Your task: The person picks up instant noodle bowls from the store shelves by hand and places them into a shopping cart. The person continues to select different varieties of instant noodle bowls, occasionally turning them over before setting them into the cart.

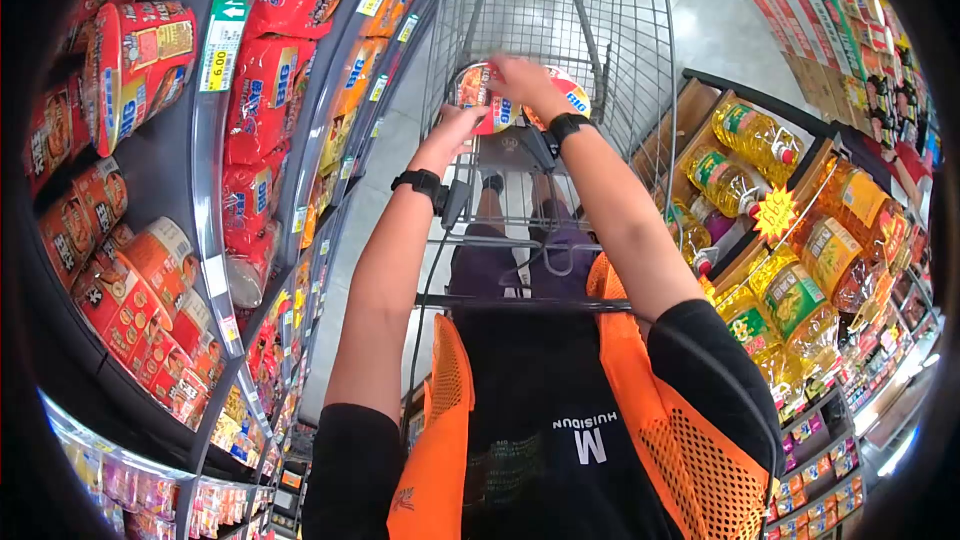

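Observation:
Inside the wire shopping cart (pixel 652 50), a red and white instant noodle tub (pixel 473 88) is between my two hands. My left hand (pixel 460 128) grips its near left side, with the fingertips partly hidden. My right hand (pixel 522 82) reaches over from the right, its fingers bent round the tub's upper edge. A second red and yellow noodle tub (pixel 574 97) lies just right of my right hand, partly covered by my wrist. Both wrists wear black bands with small devices and cables.
Shelves (pixel 215 230) on the left hold red noodle packs (pixel 272 90) and tubs (pixel 140 65). At the right, wooden crates (pixel 690 105) hold yellow oil bottles (pixel 790 290) under a starburst price sign (pixel 778 214). Stacked cartons (pixel 800 5) stand farther back. The cart handle (pixel 520 303) crosses near my waist.

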The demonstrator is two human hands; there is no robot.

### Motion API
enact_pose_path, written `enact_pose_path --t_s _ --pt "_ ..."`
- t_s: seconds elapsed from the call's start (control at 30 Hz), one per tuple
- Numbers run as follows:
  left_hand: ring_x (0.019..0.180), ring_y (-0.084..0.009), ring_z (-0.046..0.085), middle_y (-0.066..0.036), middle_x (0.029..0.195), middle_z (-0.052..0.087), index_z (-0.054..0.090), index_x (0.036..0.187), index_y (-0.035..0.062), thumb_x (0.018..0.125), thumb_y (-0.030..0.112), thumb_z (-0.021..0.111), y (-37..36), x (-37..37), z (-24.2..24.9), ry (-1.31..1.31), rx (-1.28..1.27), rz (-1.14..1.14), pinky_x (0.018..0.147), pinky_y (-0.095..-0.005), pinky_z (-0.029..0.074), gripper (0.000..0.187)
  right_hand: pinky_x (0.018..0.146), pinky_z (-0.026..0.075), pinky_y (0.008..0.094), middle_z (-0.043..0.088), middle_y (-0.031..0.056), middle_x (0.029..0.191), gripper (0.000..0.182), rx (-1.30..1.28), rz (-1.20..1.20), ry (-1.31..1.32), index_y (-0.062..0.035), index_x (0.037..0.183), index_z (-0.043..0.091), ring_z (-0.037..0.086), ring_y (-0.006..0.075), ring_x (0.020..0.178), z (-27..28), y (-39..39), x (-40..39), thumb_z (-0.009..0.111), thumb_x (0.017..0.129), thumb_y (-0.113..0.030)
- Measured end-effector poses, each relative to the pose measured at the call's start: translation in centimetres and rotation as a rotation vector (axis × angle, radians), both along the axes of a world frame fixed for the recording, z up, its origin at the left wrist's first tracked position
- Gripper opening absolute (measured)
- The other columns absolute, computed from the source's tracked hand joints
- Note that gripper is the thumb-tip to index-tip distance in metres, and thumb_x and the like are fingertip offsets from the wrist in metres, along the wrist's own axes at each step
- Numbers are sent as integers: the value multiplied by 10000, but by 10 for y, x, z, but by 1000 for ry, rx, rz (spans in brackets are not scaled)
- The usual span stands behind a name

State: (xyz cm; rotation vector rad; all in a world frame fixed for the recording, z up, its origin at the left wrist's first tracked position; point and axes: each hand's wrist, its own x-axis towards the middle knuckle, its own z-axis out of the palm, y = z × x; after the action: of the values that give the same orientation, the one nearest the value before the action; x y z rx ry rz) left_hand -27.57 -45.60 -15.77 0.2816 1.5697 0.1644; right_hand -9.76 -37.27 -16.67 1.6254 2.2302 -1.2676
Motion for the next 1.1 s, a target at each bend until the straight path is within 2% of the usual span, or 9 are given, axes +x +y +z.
enact_pose_path --t_s 0.1,0.23,0.43,0.5,0.57,0.7,0.9,1.0,1.1 --pt "1406 -296 526 -210 1510 515 216 1602 -7 913 427 757 -15 -1 1 202 386 -451 1173 -417 395 977 957 540 532 734 139 1205 443 290 132 -180 -133 1325 621 674 381 1157 -48 -23 -8 669 951 -366" --pt "1353 -238 572 -129 1499 563 432 1543 3 1072 206 596 -19 1 94 -458 510 -400 1127 -355 439 539 1019 504 490 727 117 1231 409 121 15 -190 -109 1275 619 655 333 1214 -41 -24 -18 681 910 -281" --pt "1304 -244 611 -140 1418 631 534 1449 -8 1089 191 564 -35 -20 202 -519 632 -124 1142 -378 450 412 965 537 519 693 182 1169 468 314 -301 -17 -122 1295 659 654 384 1149 -14 -19 33 725 874 -314" --pt "1307 -259 605 -175 1417 621 527 1445 -33 1094 148 538 -46 -35 221 -398 578 -64 1174 -388 417 395 1029 492 567 674 168 1246 475 105 -407 -275 -100 1222 698 622 349 1227 18 -17 73 762 814 -334" --pt "1265 -248 616 -166 1372 633 539 1428 -28 1094 174 543 -63 -60 216 -294 656 -68 1136 -406 446 391 1108 346 734 617 221 1375 690 229 -737 -403 -76 1405 554 530 433 1351 -28 -54 103 749 847 -433" --pt "1212 -203 620 -108 1310 644 562 1379 -17 1065 145 589 -95 -77 216 -258 723 -140 1111 -379 453 354 920 576 444 698 236 1235 625 -380 -967 158 14 1330 625 698 368 1113 -35 -68 129 814 833 -315" --pt "1277 -287 581 -121 1344 620 625 1306 35 942 120 700 -139 -59 242 -100 888 -657 1113 -406 428 382 949 556 480 718 239 1213 583 29 -558 122 0 1290 644 698 388 1111 10 -81 131 729 890 -415" --pt "1335 -361 527 -142 1394 580 651 1270 49 878 141 756 -153 -45 250 48 1104 -878 1132 -469 404 417 901 550 494 725 234 1134 528 -129 -201 19 -62 1320 649 698 413 1057 86 -86 140 685 928 -414" --pt "1420 -388 458 -158 1476 518 683 1238 83 828 170 795 -169 -42 243 225 1196 -998 1162 -532 363 434 845 556 432 752 131 1025 465 -224 -103 226 -86 1308 673 699 263 916 155 -117 162 633 1008 -439"
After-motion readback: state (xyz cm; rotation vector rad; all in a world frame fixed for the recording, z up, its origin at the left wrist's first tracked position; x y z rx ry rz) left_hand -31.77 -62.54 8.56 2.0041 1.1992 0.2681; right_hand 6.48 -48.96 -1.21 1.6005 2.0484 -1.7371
